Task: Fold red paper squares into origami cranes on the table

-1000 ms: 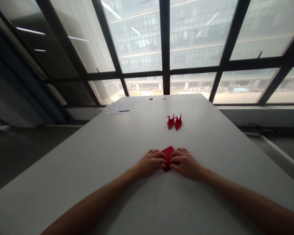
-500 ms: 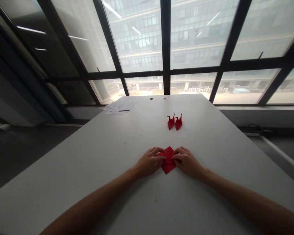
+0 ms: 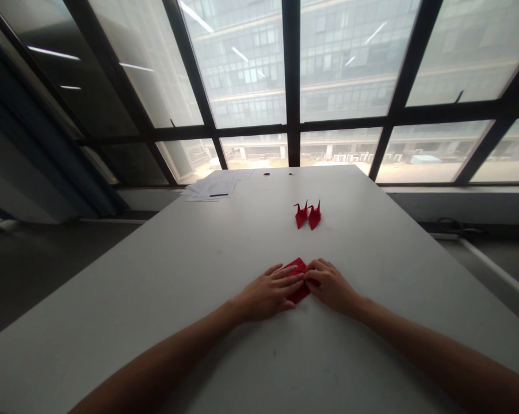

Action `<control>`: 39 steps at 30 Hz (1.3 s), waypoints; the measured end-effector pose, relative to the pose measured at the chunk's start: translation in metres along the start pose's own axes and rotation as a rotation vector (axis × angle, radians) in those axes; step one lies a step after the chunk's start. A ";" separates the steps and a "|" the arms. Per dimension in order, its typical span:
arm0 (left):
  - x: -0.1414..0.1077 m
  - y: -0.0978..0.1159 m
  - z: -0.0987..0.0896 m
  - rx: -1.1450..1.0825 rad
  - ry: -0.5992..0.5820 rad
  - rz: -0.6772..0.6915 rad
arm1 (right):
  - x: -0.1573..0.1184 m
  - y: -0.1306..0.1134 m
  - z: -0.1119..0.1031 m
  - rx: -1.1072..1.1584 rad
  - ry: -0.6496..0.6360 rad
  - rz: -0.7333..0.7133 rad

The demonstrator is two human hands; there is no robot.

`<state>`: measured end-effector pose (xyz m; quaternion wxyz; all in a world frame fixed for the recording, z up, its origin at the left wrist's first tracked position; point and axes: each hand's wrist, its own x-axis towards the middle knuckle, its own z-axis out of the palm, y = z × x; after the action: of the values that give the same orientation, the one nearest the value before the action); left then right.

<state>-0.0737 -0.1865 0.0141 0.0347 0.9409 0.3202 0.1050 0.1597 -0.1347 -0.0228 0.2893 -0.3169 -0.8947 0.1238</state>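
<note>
A folded sheet of red origami paper (image 3: pixel 300 264) lies on the white table (image 3: pixel 177 276), its corners pointing away from me and toward me. Flat across its left part rests my left hand (image 3: pixel 268 292), fingers stretched out and covering much of the sheet. My right hand (image 3: pixel 329 286) pinches the paper's right edge between thumb and fingers. The part of the paper under both hands is hidden. Farther up the table stand two red paper cranes (image 3: pixel 301 215) side by side.
Loose white papers (image 3: pixel 214 184) with a dark pen (image 3: pixel 218 195) on them lie at the far left of the table. Two small dark holes show near its far edge. Behind it rise tall windows with black frames (image 3: pixel 293 86); a blue curtain (image 3: pixel 39 126) hangs at the left.
My left hand has gone from pinching the paper's left side to lying flat over it with fingers extended. My right hand keeps its pinch at the right edge.
</note>
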 end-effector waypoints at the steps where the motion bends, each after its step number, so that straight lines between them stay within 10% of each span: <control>1: 0.000 -0.001 0.000 -0.014 -0.026 -0.002 | 0.000 0.000 0.000 0.007 -0.003 0.011; 15: -0.004 -0.005 0.002 -0.120 -0.107 -0.050 | 0.001 0.024 -0.010 0.018 0.120 0.097; 23: -0.004 -0.008 0.008 -0.088 -0.142 -0.091 | -0.001 0.015 -0.004 -0.008 -0.055 -0.024; 39: -0.001 0.000 0.004 0.129 0.189 -0.228 | -0.002 -0.008 -0.011 -0.201 -0.029 0.059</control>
<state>-0.0735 -0.1876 0.0099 -0.0442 0.8847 0.4326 0.1676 0.1637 -0.1417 -0.0114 0.2395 -0.3689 -0.8969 0.0464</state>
